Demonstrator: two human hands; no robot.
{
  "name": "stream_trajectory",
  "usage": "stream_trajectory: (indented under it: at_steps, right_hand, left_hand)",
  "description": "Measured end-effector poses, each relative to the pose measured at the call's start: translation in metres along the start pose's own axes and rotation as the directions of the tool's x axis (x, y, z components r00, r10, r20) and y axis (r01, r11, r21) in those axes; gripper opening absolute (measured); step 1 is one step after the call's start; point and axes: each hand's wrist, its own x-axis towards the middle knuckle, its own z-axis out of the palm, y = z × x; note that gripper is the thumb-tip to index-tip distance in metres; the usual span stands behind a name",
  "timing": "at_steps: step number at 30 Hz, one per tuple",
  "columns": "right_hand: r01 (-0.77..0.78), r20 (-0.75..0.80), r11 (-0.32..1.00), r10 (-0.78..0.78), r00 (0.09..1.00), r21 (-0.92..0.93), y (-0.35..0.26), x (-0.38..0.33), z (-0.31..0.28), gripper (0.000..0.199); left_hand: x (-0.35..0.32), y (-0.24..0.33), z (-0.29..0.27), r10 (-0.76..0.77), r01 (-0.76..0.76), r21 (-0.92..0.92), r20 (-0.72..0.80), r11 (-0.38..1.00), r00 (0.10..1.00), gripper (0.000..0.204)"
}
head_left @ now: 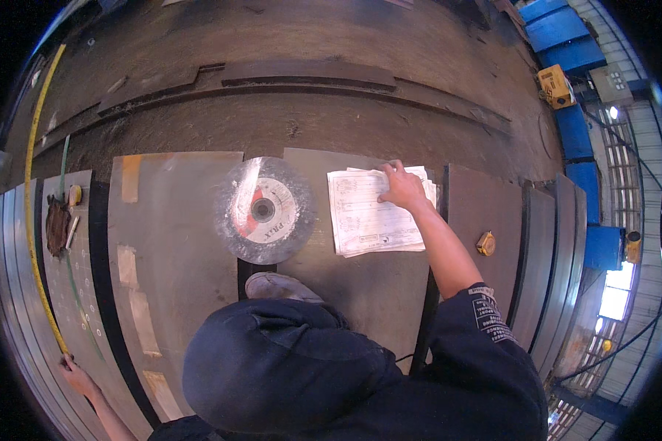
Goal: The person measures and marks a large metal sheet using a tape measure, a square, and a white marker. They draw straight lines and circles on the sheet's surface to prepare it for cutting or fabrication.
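Observation:
At the far left, my left hand [81, 378] is closed around the near end of a long yellow strip [33, 220] that looks like a tape measure blade. The strip stretches away over the metal plates. My right hand [403, 187] bends over the upper edge of a stack of printed paper sheets [379, 213], thumb on the top sheet and fingers curled at the edge. Left of the papers lies a large round cutting disc [263, 211] with a lighter centre label. A small yellow tape measure [485, 243] rests on the plate to the right of my forearm.
Flat grey steel plates [176, 220] lie side by side with dark gaps between them. A brown glove-like item [57, 224] and a thin green strip [68, 169] lie at left. Long steel bars [309, 73] lie on the floor ahead. Blue boxes [566, 37] and a yellow box [556, 85] stand at right.

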Motion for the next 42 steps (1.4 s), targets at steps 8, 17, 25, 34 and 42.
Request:
stream_trajectory:
  at_steps: [8, 17, 25, 34, 42]
  right_hand:
    - [0.034, -0.025, 0.999, -0.034, 0.999, 0.025, 0.018, 0.007, -0.004, 0.060]
    - [0.066, 0.280, 0.998, -0.067, 0.958, 0.012, 0.055, 0.014, -0.028, 0.050]
    - [0.028, -0.081, 0.997, -0.023, 0.996, 0.067, -0.021, 0.010, -0.012, 0.058]
    - [0.407, 0.166, 0.835, -0.491, 0.855, 0.371, -0.189, -0.104, 0.030, 0.048]
    - [0.581, 0.331, 0.758, -0.653, 0.681, 0.298, -0.256, -0.089, 0.026, 0.044]
  left_hand:
    - [0.010, -0.001, -0.005, 0.040, -0.038, 0.029, -0.067, 0.999, 0.997, 0.041]
    - [0.018, 0.013, -0.004, 0.025, -0.024, 0.016, -0.064, 1.000, 0.998, 0.037]
    - [0.002, -0.018, -0.038, -0.044, 0.035, -0.107, -0.081, 0.994, 0.996, 0.042]
    - [0.002, 0.150, -0.018, -0.145, 0.089, -0.256, -0.208, 0.963, 0.967, 0.032]
    - [-0.052, 0.141, -0.003, -0.134, 0.035, -0.511, -0.157, 0.859, 0.978, 0.021]
